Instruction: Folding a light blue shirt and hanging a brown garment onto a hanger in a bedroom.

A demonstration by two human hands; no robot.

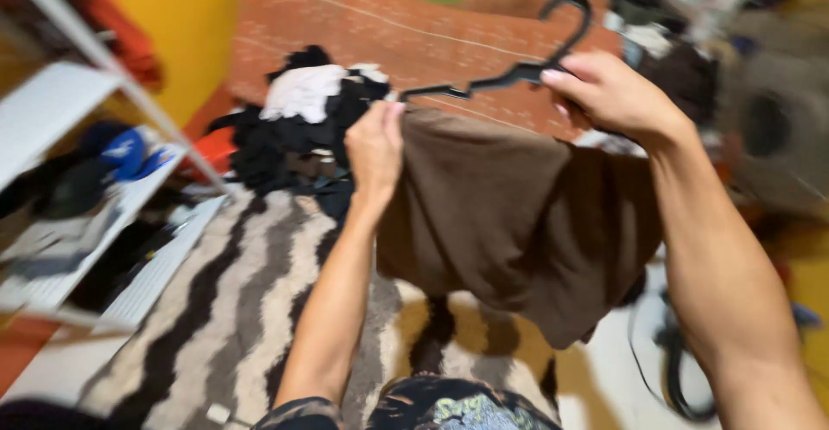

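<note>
Blur softened the whole view, so edges and small details were hard to read. The left hand (374,147) was raised with its fingers pinched together on the upper edge of a plain brown cloth garment (518,223), right where one end of a thin black plastic clothes hanger (518,59) met the fabric. The right hand (609,93) was closed around the hanger's middle, just under its hook; the fingertips curled out of sight behind the bar. The garment hung below both hands, between the forearms, and its right side passed behind the right arm, so its full outline could not be told. Whether the hanger's far arm sat inside the garment was hidden by the right hand.

Behind the hands lay a heap of black and white clothes (302,119) on a striped beige and dark shaggy cover (224,292), beside a rust-orange patterned spread (389,24). A white shelf frame (69,93) at the left was cut off by the edge, holding blurred blue and dark items. Black cables (682,369) lay on the pale floor at the lower right, partly hidden by the right forearm.
</note>
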